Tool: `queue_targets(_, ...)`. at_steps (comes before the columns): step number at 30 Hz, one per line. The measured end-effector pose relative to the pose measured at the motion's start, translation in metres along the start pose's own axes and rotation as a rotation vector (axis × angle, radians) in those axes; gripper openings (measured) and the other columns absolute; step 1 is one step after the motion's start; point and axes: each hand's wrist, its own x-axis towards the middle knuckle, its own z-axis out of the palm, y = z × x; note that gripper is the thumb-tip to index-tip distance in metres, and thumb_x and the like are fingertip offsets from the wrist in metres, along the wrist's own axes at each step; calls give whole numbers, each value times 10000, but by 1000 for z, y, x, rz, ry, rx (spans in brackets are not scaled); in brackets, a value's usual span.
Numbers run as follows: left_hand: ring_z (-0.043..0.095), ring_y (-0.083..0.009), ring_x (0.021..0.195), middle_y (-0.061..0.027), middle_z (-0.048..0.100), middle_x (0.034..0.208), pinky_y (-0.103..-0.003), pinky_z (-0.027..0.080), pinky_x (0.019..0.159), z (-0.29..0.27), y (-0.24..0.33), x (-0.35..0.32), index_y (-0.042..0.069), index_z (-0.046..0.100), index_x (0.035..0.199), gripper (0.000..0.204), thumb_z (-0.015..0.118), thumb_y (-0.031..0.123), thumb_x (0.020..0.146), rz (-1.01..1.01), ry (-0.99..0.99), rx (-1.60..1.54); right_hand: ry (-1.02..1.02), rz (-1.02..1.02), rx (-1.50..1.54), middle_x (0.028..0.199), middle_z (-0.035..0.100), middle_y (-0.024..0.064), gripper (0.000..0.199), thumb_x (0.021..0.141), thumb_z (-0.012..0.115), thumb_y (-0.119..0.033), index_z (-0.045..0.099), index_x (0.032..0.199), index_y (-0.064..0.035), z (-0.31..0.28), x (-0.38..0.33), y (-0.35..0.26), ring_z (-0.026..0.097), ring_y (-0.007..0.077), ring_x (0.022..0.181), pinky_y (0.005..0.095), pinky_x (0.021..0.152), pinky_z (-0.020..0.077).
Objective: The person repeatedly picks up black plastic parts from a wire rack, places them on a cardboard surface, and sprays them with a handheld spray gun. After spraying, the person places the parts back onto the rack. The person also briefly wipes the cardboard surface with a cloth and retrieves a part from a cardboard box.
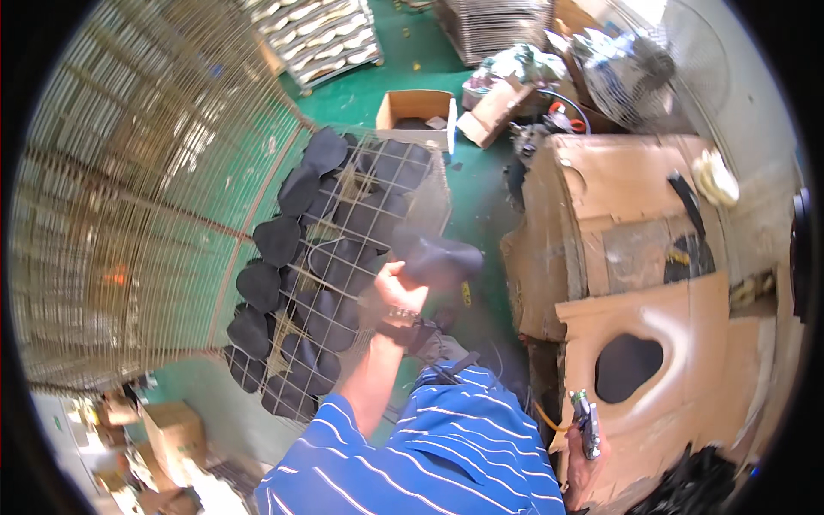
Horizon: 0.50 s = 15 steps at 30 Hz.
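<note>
Work appears well advanced, judging by the load on the wire rack [343, 257]: many dark, rounded pieces [279, 240] already lie in overlapping rows across its mesh, from the far end near the open cardboard box [416, 107] down to the near left edge, and little bare mesh shows between them. One further dark piece [442, 259] is in hand, held just above the rack's right side and not yet set down; what stock is left cannot be counted, though a heap of dark material [695, 485] sits at the near right. The left hand [399, 287], with a watch at the wrist, is clenched around the lower end of this piece. The piece looks matte black, smooth, pad-like and slightly domed, blurred in this view, so surface detail cannot be judged. The right hand [584, 455], low at the near right, is closed on a small spray gun [588, 421] with an orange hose, beside a cardboard booth [635, 283] with a round opening.
</note>
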Motion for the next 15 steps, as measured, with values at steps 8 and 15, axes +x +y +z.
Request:
queue_targets(8,650,-356,1100,-122,710,1139,-535,463,1017,-71,157,35,44,668,1054,339,585,166,749,411,172,-174,-220,247,-279,628,509,-45,191,947,711,-253,674,963,-67,104,39,-95,410,44,473,250,436,282)
queue_targets(15,659,-361,1091,-143,713,1145,-527,476,1021,-124,244,14,15,668,1046,333,576,169,765,612,145,-305,-363,-113,-191,736,582,-22,201,914,725,-175,689,1014,-5,179,72,-97,446,57,635,242,571,334)
